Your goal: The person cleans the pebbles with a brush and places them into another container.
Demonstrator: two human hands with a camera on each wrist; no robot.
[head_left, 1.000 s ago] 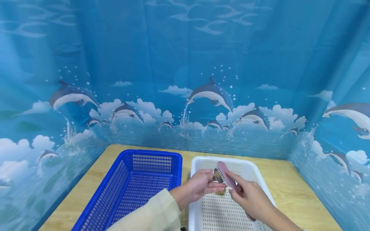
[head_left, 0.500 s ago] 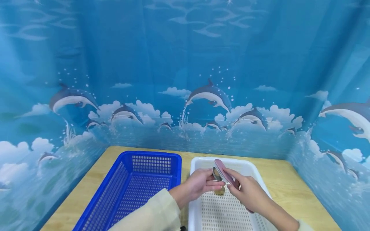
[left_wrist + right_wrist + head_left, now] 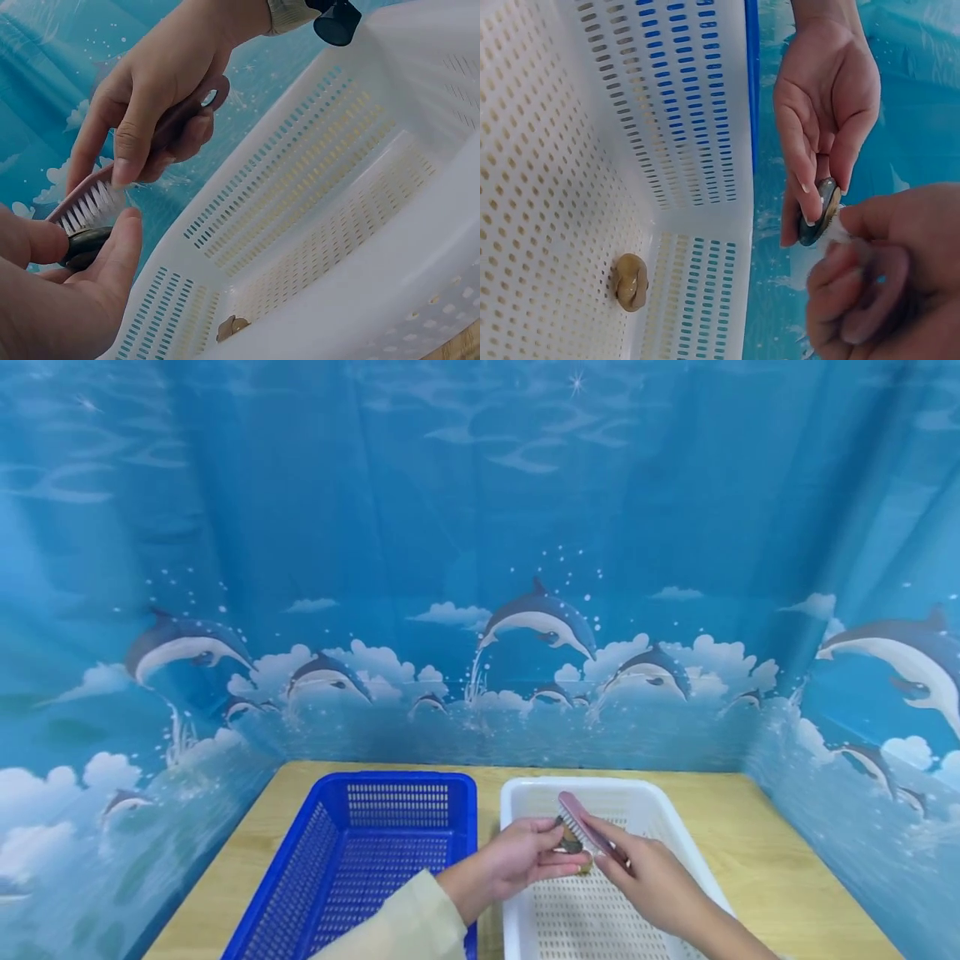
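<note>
Over the white basket my left hand [image 3: 517,862] pinches an abalone [image 3: 819,214] between thumb and fingers, its dark shell toward the palm and its tan side toward the brush. My right hand [image 3: 654,878] grips a pink scrubbing brush [image 3: 581,817] by its handle. Its white bristles [image 3: 91,208] press onto the abalone's tan side, as the left wrist view shows. Below the hands, a second tan, fleshy piece [image 3: 631,282], similar in size, lies on the white basket's floor near one end wall; in the head view it is mostly hidden behind the left fingers.
The white perforated basket [image 3: 512,902] stands on a wooden table [image 3: 780,852]. To its left is a blue perforated basket [image 3: 397,778] with nothing visible inside. A blue dolphin-printed curtain [image 3: 420,543] encloses the table at the back and both sides.
The head view has tilted slightly, so the scene sits lower. Both hands keep their holds, and the brush has shifted only slightly against the abalone.
</note>
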